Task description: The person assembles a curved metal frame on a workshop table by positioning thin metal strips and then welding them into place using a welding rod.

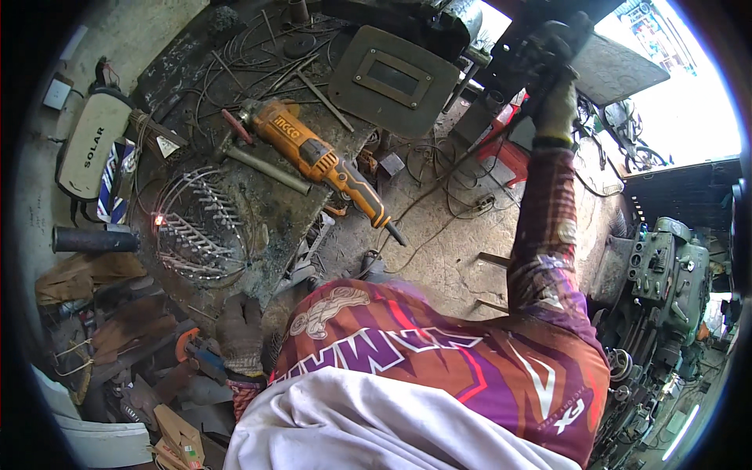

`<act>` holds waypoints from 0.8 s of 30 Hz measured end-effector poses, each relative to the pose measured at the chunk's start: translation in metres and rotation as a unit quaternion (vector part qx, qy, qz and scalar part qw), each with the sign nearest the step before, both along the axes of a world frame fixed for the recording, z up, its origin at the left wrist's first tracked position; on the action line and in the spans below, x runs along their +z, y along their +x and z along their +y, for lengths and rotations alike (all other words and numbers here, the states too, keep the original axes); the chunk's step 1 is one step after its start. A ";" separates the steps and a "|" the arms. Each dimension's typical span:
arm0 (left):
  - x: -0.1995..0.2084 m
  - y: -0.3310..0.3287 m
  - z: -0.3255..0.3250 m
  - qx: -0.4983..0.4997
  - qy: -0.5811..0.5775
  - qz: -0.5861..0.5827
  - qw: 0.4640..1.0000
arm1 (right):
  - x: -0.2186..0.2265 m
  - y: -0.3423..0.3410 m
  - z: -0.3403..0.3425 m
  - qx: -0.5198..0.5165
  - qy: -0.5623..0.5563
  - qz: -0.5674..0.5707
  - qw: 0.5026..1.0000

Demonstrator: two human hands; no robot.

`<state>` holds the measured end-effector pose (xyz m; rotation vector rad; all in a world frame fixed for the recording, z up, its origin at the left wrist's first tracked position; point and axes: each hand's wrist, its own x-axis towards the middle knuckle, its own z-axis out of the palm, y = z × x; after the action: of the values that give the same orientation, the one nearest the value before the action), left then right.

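Note:
My right arm stretches far forward, and my gloved right hand (554,106) is up at the top right. Its fingers look closed around a dark object that blends into the shadow, and I cannot make out what it is. My left hand (239,333), in a grey knit glove, is low beside the near edge of the dark metal worktable (270,211). Its fingers are stretched out with nothing visible in them. Next to it lies a tool with an orange disc-like end (188,345). A ring-shaped metal wire frame (200,223) with rows of short rods rests on the table, with a glowing red spot on its left side.
An orange angle grinder (317,153) lies across the table beside a hammer (266,168). Behind them are a dark welding shield (394,81) and loose wires. A welding machine (94,149) stands left, a red stool (505,153) beyond the table, and a green lathe (670,274) at right.

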<state>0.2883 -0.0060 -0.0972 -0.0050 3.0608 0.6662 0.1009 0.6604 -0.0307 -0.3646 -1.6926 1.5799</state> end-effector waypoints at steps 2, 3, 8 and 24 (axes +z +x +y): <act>-0.005 -0.002 0.002 0.005 -0.010 0.001 1.000 | -0.019 -0.025 0.010 -0.052 0.201 -0.014 0.978; -0.008 0.000 0.002 0.021 -0.016 0.005 1.000 | -0.020 -0.039 0.005 -0.065 0.264 -0.017 0.962; -0.021 0.008 0.000 0.004 -0.025 0.097 0.995 | -0.014 -0.084 0.002 0.023 0.038 -0.115 0.992; -0.029 0.005 0.001 0.008 -0.077 0.121 0.990 | -0.150 -0.152 0.080 0.033 -0.009 -0.190 0.981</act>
<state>0.2938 -0.0049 -0.1261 0.0535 3.3415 0.4589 -0.0515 0.7400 -0.1807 -0.6587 -1.9936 1.6523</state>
